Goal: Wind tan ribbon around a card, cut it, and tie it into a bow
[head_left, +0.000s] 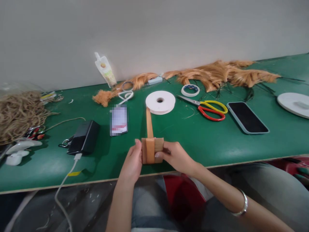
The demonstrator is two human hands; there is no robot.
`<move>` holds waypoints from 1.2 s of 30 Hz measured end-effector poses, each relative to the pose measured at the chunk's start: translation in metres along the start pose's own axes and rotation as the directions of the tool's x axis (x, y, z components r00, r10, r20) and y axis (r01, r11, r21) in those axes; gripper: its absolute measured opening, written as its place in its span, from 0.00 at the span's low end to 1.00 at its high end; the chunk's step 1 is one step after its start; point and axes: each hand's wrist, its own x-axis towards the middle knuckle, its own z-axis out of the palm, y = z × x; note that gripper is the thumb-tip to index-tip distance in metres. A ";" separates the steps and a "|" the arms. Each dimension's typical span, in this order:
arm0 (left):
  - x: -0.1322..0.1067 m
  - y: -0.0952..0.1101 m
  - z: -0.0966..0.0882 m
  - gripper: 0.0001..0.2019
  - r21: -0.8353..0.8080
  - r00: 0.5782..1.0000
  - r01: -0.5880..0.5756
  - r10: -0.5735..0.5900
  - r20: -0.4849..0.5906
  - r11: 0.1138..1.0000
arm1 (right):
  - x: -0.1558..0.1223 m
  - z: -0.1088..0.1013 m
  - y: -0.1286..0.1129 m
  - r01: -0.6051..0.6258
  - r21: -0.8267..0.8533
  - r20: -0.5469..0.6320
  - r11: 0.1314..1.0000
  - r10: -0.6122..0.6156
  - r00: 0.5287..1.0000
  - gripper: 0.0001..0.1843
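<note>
Between my hands, at the front edge of the green table, is a piece of brown cardboard (158, 145) with orange ribbon (150, 151) wound round it. My left hand (132, 162) grips its left edge, thumb up. On the right edge, my right hand (177, 157) pinches the cardboard between thumb and fingers. The ribbon runs from the cardboard up to a white spool (160, 101) lying flat beyond it. Scissors (210, 109) with one yellow and one red handle lie right of the spool, beside a roll of tape (190, 90).
Orange fibre bundles (210, 75) lie along the wall. A phone (248, 117) and a white disc (295, 104) are on the right. At left are a heap of tan cord (20, 114), a black box-shaped device (84, 137) with a white cable (63, 188), and a blurred card (118, 120).
</note>
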 end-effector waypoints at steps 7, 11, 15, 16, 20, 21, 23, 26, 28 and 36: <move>0.004 0.006 0.004 0.25 0.106 0.998 -0.069 0.069 0.003 0.992 | 0.001 0.000 -0.003 -0.130 0.349 0.114 0.928 0.095 0.989 0.13; 0.007 0.008 0.005 0.31 0.077 0.999 -0.029 0.027 0.024 0.997 | 0.001 0.001 -0.004 -0.189 0.339 0.146 0.921 0.147 0.978 0.15; 0.007 0.008 0.006 0.31 0.112 0.999 -0.026 0.030 -0.029 0.993 | 0.003 -0.003 -0.004 -0.168 0.284 0.139 0.944 0.133 0.981 0.17; 0.007 0.008 0.006 0.31 0.118 0.999 -0.026 0.032 -0.044 0.993 | 0.004 -0.005 -0.003 -0.107 0.231 0.073 0.967 0.093 0.993 0.17; 0.009 0.006 0.008 0.31 0.097 0.994 -0.052 0.061 -0.092 0.994 | 0.005 -0.010 0.005 0.313 -0.206 -0.126 0.927 -0.343 0.931 0.19; 0.009 0.005 0.009 0.31 0.082 0.993 -0.060 0.068 -0.099 0.995 | 0.005 -0.011 0.008 0.396 -0.316 -0.109 0.862 -0.448 0.887 0.20; 0.010 0.004 0.010 0.31 0.040 0.992 -0.068 0.072 -0.107 0.997 | 0.005 -0.009 0.012 0.501 -0.449 -0.065 0.740 -0.586 0.808 0.18; 0.010 0.005 0.010 0.31 -0.024 0.994 -0.041 0.038 -0.105 0.999 | 0.006 -0.006 0.016 0.572 -0.472 -0.072 0.671 -0.676 0.733 0.12; 0.010 0.005 0.009 0.29 -0.056 0.995 -0.016 0.010 -0.103 0.998 | 0.007 -0.004 0.017 0.577 -0.432 -0.096 0.693 -0.671 0.735 0.12; 0.012 0.001 0.005 0.23 -0.075 0.990 -0.099 0.090 -0.112 0.992 | 0.007 -0.006 0.005 0.118 -0.125 -0.139 0.985 -0.135 0.981 0.04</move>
